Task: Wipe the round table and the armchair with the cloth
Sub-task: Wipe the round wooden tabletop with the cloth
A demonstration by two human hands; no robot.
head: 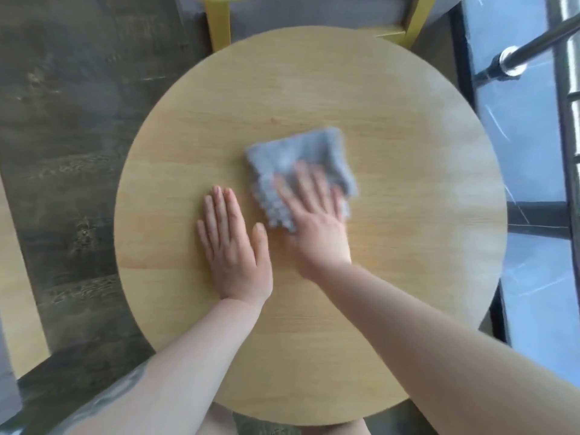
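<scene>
A round light-wood table (392,120) fills the middle of the head view. A folded grey cloth (301,152) lies near its centre, blurred by motion. My right hand (314,221) lies flat on the cloth's near part and presses it onto the tabletop with straight fingers. My left hand (232,246) rests flat on the bare wood just left of the cloth, fingers straight and together. The armchair (314,14) stands behind the table at the top edge, with a grey seat and yellow legs.
Dark wood-patterned floor (62,152) lies left of the table. On the right a glass wall with black frames (533,215) stands close to the table's edge, and a metal rail (518,58) crosses it at the upper right.
</scene>
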